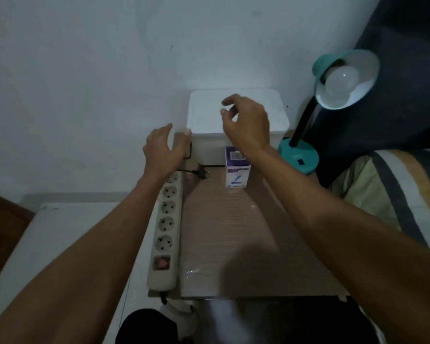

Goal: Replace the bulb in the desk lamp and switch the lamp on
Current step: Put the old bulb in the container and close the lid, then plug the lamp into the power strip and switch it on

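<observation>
both hands open and empty, left hand [163, 150] at the white box's [236, 125] left corner, right hand [246, 125] over its lid, seemingly to open it; bulb carton [236, 170] in front, unlit teal desk lamp [333, 100] to its right.

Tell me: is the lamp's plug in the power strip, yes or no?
No: the plug lies loose on the table beside the power strip, whose visible sockets are all empty.

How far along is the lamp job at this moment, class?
Done: a bulb sits in the teal lamp shade, unlit. In hand: nothing; the left hand and right hand hover open by the white box. Left: the plug lies loose beside the power strip, so plugging in and switching on remain.
</observation>
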Available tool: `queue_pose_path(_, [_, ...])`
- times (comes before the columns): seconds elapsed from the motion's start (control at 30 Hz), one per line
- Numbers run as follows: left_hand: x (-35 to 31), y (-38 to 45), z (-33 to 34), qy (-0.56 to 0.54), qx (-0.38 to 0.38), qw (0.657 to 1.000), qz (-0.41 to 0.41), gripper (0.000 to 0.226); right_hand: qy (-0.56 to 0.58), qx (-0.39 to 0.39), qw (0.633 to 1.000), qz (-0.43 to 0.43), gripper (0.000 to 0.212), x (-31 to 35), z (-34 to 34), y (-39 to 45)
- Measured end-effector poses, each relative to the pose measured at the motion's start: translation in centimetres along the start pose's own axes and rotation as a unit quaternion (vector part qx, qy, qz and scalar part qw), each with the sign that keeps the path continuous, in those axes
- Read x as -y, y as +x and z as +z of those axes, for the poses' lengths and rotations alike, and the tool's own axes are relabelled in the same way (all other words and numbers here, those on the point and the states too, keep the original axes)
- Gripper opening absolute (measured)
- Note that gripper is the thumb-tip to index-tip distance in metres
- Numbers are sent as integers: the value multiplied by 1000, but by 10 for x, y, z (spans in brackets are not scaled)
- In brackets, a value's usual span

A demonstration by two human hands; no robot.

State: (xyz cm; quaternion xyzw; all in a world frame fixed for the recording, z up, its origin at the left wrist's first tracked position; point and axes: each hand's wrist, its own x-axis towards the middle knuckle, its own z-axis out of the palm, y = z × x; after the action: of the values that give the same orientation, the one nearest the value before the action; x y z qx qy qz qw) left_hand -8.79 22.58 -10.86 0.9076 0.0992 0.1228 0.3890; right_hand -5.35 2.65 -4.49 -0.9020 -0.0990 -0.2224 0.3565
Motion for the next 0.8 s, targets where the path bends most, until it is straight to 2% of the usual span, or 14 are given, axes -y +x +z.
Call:
queue_pose_path(0.17, [55, -63, -4, -16, 26, 999, -27, 95, 17, 95, 995, -1, 27, 29, 50, -48])
queue_pose_path(0.3, [91, -106, -3, -79, 114, 988, -70, 114, -37, 211, 977, 19, 30, 30, 87, -73])
queue_pose_path(0.37, [99, -117, -1, -120, 153, 978, -74, 110, -75, 238, 968, 10, 33, 27, 99, -80])
queue_pose_path(0.57, [108, -109, 6, -120, 175, 975, -66, 123, -200, 256, 946, 14, 37, 12, 129, -83])
queue_pose_path(0.8, [111, -108, 8, -141, 165, 973, -74, 121, -224, 257, 940, 21, 17, 6, 140, -87])
